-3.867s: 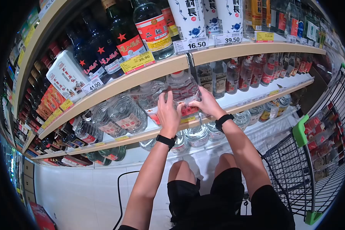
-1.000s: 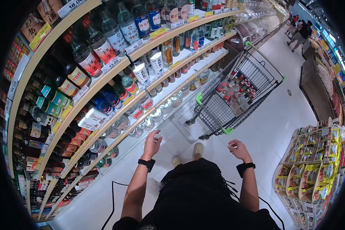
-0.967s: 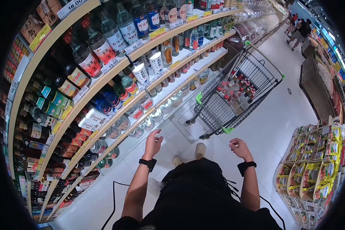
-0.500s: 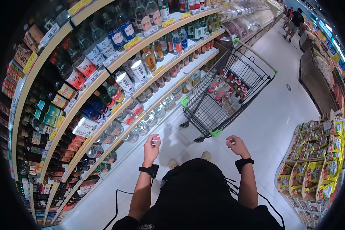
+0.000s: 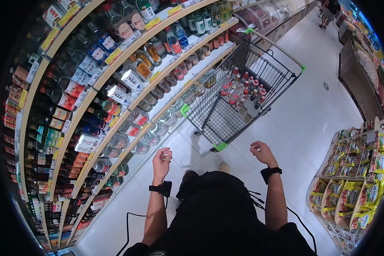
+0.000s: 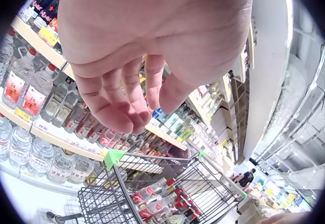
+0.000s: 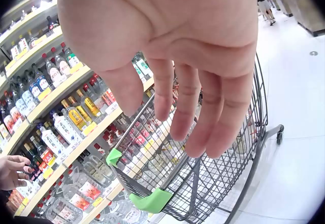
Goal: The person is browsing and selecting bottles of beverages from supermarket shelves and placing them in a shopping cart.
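Note:
My left hand [image 5: 161, 164] hangs in front of my body with loosely curled fingers and nothing in them; its palm fills the top of the left wrist view. On the other side my right hand [image 5: 263, 153] is likewise relaxed and holds nothing. A wire shopping cart [image 5: 209, 117] with green corner caps stands ahead, beyond both hands. In it stand several clear bottles with red caps [image 5: 243, 91]. Large clear jugs with red and white labels [image 7: 84, 191] line a lower shelf to the left.
Curved liquor shelves [image 5: 115, 64] run along the left side. A rack of yellow snack packs [image 5: 350, 192] stands at the right. White floor [image 5: 294, 128] lies between them. Far down the aisle a person [image 5: 328, 13] walks. A black cable [image 5: 128, 230] hangs by my left arm.
Earlier both hands held a large clear jug at the shelf; that grip is gone and I stand back from it. Lately the cart appears nearer and the shelves have shifted left and down in view.

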`<state>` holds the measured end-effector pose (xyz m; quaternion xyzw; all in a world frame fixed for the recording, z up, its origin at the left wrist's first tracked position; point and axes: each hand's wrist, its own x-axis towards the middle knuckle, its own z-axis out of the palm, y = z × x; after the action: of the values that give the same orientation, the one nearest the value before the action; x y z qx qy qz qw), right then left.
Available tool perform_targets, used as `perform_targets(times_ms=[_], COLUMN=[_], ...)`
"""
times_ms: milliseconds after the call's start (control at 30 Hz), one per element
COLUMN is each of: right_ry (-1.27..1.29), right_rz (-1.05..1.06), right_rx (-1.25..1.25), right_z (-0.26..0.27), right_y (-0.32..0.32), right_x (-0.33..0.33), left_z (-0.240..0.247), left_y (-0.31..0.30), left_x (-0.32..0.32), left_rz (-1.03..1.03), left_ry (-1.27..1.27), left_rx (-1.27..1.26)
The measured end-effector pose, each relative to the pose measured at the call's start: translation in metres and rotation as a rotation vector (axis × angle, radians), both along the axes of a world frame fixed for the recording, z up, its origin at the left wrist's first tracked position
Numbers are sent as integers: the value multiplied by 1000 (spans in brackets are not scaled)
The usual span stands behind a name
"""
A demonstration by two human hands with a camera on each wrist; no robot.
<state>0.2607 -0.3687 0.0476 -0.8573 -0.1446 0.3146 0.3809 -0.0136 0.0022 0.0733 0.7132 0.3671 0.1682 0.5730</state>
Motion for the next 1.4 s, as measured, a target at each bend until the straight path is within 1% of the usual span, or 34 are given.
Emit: perform_targets(times_ms=[100,267,367,467,567,633,767,800,867,933,1000,1100,1133,1200,1233,1267,1333,1367,1400], right_ry=[11,62,77,69,64,59,125,151,123,100,95,137,157,184,186,189,245,188,132], right_rz=[-1,-10,-16,-48,-96,-129,-190,-188,-162,-140,-101,-82,-84,-82,-84,-83,-101,-69,-40], right_rx=[9,5,21,-28,-18,-54,-60,-67,-114,-147,-70,-17,-1,19,44,67,134,154,176], right_z=[-10,-22,-24,-25,-28,-24,-22,-25,-26,-18,-23,-24,-20,-19,-19,-19,-27,-30,-33], right_y=[-2,8,17,26,41,56,101,112,142,178,212,260,276,302,313,323,340,348,357], right_x=[12,23,30,38,49,56,68,74,83,94,101,114,119,129,135,141,150,158,167], left_z=[0,-4,-9,-20,-42,-47,-55,-62,-68,-82,-105,-156,-153,-194,-206,-218,-244,-257,-264], left_y=[-7,3,15,33,64,88,152,170,202,229,251,275,274,285,288,287,289,291,293], left_x=[5,20,40,70,105,133,201,219,257,295,328,375,390,414,429,441,465,477,490], left_rz=[-6,-31,-53,-77,-127,-179,-271,-290,-323,-328,-299,-259,-245,-241,-231,-174,-173,-171,-245], left_ry=[49,100,91,90,77,94,86,90,70,-15,-68,-54,-14,-4,-4,31,6,-4,64], left_rx=[4,-3,-37,-61,-17,11,68,85,125,150,175,248,302,430,495,410,481,518,518])
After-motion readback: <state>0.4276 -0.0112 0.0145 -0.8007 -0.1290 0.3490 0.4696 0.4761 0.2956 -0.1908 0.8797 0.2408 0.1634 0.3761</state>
